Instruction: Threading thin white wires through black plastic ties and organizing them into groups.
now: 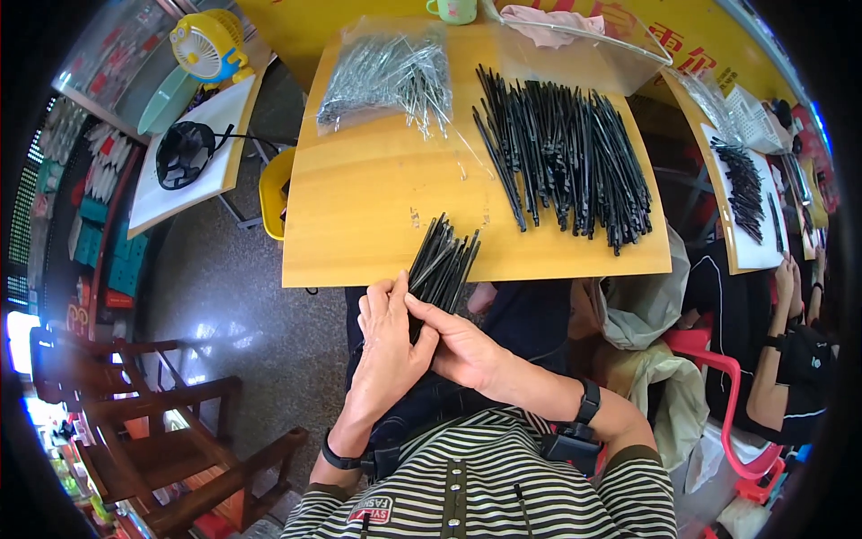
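Note:
Just off the front edge of the yellow table, a bundle of thin black sticks point(442, 265) sits upright-tilted in my two hands, its upper ends over the tabletop. My left hand point(388, 337) presses on the bundle's left side with fingers closed. Around the lower part from the right wraps my right hand point(462, 349), its thumb crossing toward the left fingers. The sticks' lower ends are hidden by the hands. A large pile of similar black sticks point(575, 157) lies on the table's right side. Left of it, a clear plastic bag point(382, 76) holds many thin, silvery wire-like pieces, some poking out.
The wooden-topped table point(350, 207) ends right before me. A clear plastic tray point(584, 58) and pink cloth point(552, 25) lie at its back. Left are a yellow fan point(208, 49) and dark wooden chair point(171, 422). People work at another table point(741, 242) on the right.

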Motion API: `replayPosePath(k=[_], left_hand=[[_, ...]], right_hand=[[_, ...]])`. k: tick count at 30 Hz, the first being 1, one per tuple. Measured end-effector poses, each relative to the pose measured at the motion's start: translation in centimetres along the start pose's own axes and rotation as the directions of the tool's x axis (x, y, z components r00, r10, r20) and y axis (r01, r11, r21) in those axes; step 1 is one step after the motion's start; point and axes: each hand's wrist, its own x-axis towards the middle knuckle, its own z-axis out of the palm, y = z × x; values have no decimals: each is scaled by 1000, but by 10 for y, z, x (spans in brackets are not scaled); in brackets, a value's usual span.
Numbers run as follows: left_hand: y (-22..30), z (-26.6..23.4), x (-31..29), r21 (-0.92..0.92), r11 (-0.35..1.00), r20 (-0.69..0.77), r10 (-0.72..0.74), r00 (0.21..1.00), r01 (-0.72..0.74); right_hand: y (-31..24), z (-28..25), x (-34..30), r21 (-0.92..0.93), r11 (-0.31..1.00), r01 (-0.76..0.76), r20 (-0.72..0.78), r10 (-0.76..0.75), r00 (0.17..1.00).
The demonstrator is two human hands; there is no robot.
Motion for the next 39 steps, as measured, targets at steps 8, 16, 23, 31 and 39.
replayPosePath(k=[8,16,23,31,39], left_hand=[[12,-17,14,-414,910,-110,-13,994,-34],[24,-18,65,-786,503,-289,214,933,-359],[50,-28,91,-762,564,-301,125,945,-317],[20,-15,105,-833,404,-360,120,925,-377],[5,5,113,-724,566,-414,98,905,-393]], right_hand=[[-17,43,-15,-255,925,283,-18,-297,955],[-56,56,-3,-513,608,606,259,-564,784],[-78,73,2,-782,191,594,365,-633,683],[-89,74,28,-733,-145,664,582,-639,503],[-91,55,44,-750,-197,631,583,-648,491]])
